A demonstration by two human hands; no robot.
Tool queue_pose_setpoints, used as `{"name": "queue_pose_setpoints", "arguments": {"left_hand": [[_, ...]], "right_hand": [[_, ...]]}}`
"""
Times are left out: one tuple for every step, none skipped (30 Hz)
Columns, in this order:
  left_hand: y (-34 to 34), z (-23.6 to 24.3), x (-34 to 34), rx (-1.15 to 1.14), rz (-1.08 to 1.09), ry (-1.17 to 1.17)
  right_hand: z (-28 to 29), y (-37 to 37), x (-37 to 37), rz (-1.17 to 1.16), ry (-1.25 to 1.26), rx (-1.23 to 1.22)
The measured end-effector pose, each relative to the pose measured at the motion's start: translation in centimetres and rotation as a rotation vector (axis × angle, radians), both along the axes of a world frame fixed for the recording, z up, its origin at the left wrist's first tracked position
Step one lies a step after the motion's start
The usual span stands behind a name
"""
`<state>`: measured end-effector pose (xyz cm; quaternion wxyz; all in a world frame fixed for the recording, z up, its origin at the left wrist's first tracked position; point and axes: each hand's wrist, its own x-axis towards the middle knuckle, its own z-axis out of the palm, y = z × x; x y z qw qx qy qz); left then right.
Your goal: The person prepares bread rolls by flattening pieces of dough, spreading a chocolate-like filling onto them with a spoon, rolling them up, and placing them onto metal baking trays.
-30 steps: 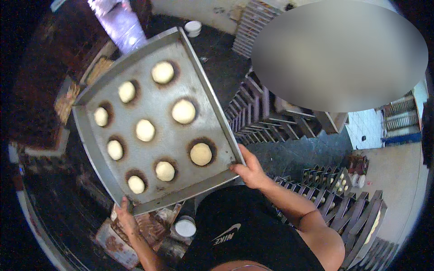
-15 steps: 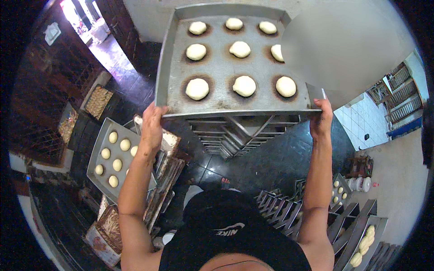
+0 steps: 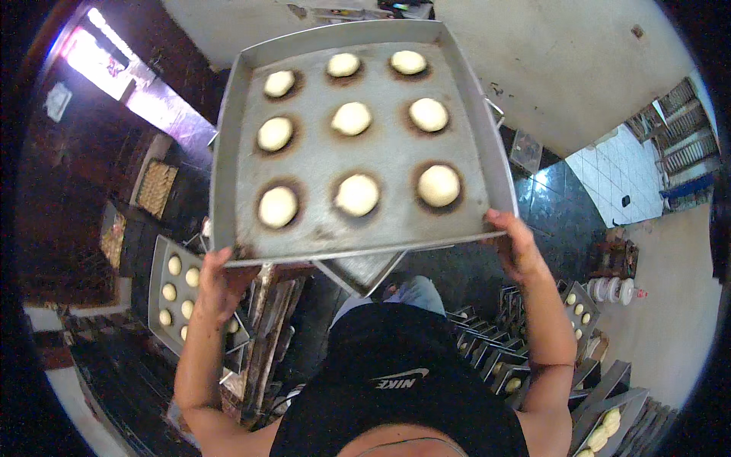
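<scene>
A large metal baking tray [image 3: 312, 164] is held up in front of me, its raised rim all round. Several round pale dough balls [image 3: 352, 119] sit on it in rows, each over a dark scorched ring. My left hand [image 3: 225, 286] grips the tray's near left corner, thumb over the rim. At the near right corner, my right hand [image 3: 516, 245] has its thumb over the rim too. The other fingers of both hands are under the tray and mostly hidden. Below the tray's near edge shows the corner of another metal tray [image 3: 364, 271].
At left, a second tray of dough balls [image 3: 158, 286] rests beside a worn wooden stand [image 3: 266, 335]. Racks [image 3: 487, 343] holding trays of dough stand at lower right, one with a braided dough loaf [image 3: 605, 434]. White tubs [image 3: 613, 290] sit by the right wall. A doorway is far left.
The held tray has come nearer and lower, shifting left in view, and now covers most of the metal rack beneath it. Both hands keep their grip.
</scene>
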<state>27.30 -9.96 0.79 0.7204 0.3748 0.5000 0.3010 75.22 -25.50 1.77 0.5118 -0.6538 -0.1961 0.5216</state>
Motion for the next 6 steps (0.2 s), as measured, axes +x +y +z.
{"name": "queue_pose_setpoints", "arguments": {"left_hand": [[-0.1,0.3,-0.7,-0.033,0.027,-0.143],[-0.2,0.4,-0.6,-0.072,0.040,-0.291],[-0.3,0.5,0.2,-0.059,0.140,-0.279],[-0.5,1.2,1.1,-0.030,0.240,-0.256],[-0.5,-0.6,-0.6,0.017,0.414,-0.106],[-3.8,-2.3,-1.0,-0.010,0.373,-0.105]], "right_hand": [[0.8,0.3,0.0,-0.017,0.020,-0.015],[0.3,0.2,2.5,0.040,0.116,0.063],[-0.9,0.1,5.4,0.094,0.221,0.146],[-2.1,0.2,8.2,0.148,0.334,0.246],[-2.5,0.9,10.1,0.054,0.344,0.334],[-4.3,0.9,12.8,-0.021,0.235,0.290]]}}
